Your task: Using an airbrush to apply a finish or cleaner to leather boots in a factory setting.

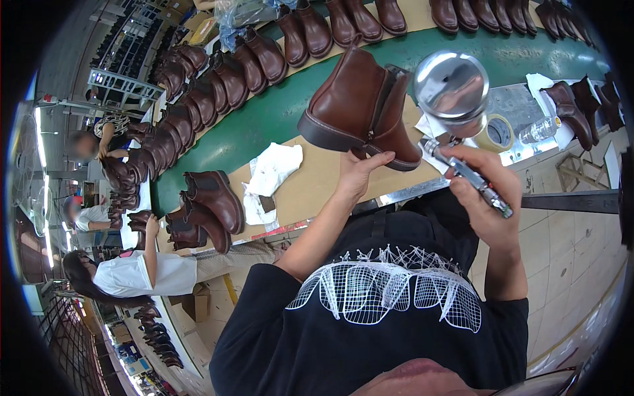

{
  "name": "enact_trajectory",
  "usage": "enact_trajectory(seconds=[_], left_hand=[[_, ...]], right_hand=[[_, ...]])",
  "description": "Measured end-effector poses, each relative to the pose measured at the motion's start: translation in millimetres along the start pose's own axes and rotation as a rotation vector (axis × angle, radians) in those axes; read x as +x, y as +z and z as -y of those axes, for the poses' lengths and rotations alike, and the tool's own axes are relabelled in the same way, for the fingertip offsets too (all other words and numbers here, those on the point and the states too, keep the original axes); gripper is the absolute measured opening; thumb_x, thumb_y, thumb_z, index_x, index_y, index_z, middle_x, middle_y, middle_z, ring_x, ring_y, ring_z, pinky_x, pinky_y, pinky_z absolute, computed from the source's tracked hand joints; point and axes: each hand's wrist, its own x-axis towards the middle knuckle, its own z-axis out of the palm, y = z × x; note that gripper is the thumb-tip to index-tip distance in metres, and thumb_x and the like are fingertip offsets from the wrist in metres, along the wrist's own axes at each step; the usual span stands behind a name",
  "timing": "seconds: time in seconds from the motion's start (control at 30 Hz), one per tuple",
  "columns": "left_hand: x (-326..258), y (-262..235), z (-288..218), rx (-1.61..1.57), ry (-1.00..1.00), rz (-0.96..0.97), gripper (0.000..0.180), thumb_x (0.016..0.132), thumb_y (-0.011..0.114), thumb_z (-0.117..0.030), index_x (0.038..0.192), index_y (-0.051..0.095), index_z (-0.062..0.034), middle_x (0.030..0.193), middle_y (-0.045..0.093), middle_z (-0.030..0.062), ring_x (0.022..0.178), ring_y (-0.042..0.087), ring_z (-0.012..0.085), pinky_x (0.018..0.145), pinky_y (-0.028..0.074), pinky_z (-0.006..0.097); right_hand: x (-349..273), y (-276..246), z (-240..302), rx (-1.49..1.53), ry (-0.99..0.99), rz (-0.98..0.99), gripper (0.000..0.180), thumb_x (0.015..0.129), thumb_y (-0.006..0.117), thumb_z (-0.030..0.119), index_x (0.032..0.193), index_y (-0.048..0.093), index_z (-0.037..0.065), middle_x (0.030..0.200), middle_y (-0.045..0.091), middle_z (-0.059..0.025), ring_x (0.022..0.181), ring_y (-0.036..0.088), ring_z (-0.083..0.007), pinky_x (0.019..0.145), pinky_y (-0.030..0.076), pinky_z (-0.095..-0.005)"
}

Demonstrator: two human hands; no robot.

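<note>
A brown ankle boot (360, 105) is held up above the bench (310, 185), directly over the left hand (360, 173) and just to the left of the right hand (485, 191). The left hand is closed on the boot from below, thumb pressed at the heel end of the sole and the other fingers hidden behind it; the boot tilts with its toe down to the left and its shaft up toward the right. The left forearm rises from the lower middle of the view, bare below a short black sleeve, with the wrist bent back. The right hand is wrapped shut around the slim metal body of a spray gun (465, 175), whose shiny round cup (452, 86) stands above the fist, just beside the boot's shaft. The right forearm comes up nearly vertical, elbow low. On the bench to the left of the left hand lies a crumpled white cloth (271, 175), and further left stand several more brown boots (205, 208). Behind the right hand a roll of tape (496, 134) and a clear plastic bottle (540, 130) rest on the bench.
</note>
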Motion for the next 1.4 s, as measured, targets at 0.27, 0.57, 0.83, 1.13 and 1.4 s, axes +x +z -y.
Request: enact_trajectory(seconds=[0.27,0.57,0.83,1.13,1.4], left_hand=[[-5.7,1.0,16.7,0.022,0.013,0.026,0.070,0.067,0.084,0.007,0.129,0.050,0.0008,0.119,0.060,0.0104,0.104,0.063,0.0202,0.091,0.055,0.034],[-3.1,1.6,14.4,0.048,0.033,0.001,0.056,0.071,0.080,0.007,0.122,0.057,-0.0002,0.112,0.065,0.0089,0.104,0.064,0.0202,0.090,0.053,0.034],[8.0,3.3,10.7,0.079,-0.029,-0.007,0.063,0.070,0.083,0.007,0.125,0.053,0.0013,0.115,0.060,0.0104,0.099,0.062,0.0183,0.081,0.058,0.032],[55.2,7.6,10.2,0.262,-0.072,-0.173,0.087,0.070,0.086,-0.007,0.140,0.033,-0.0018,0.114,0.058,0.0119,0.106,0.060,0.0212,0.078,0.058,0.033],[172.1,19.9,26.8,-0.068,-0.286,-0.007,0.071,0.085,0.068,-0.039,0.139,0.037,-0.0031,0.118,0.062,0.0104,0.099,0.066,0.0227,0.091,0.054,0.046]], right_hand=[[26.0,-15.0,8.6,0.065,-0.033,-0.168,0.024,0.088,0.072,0.012,0.110,0.069,0.002,0.095,0.070,-0.0066,0.080,0.059,-0.0132,0.073,0.044,-0.0262],[16.6,-10.5,3.0,-0.048,-0.060,-0.124,0.024,0.085,0.073,0.013,0.107,0.070,0.004,0.095,0.071,-0.0067,0.076,0.061,-0.0145,0.074,0.041,-0.0280],[8.1,-1.5,-6.2,-0.074,-0.026,-0.017,0.026,0.081,0.077,0.014,0.106,0.071,0.009,0.088,0.071,-0.0012,0.075,0.063,-0.0133,0.075,0.036,-0.0288],[13.1,-37.6,-41.3,0.251,0.214,-0.137,0.036,0.074,0.073,0.005,0.110,0.070,0.002,0.093,0.072,-0.0099,0.083,0.063,-0.0174,0.078,0.047,-0.0274],[17.6,-100.4,-47.1,0.339,0.371,-0.479,0.053,0.080,0.077,0.040,0.102,0.065,-0.007,0.087,0.070,-0.0161,0.079,0.071,-0.0244,0.074,0.055,-0.0317]])
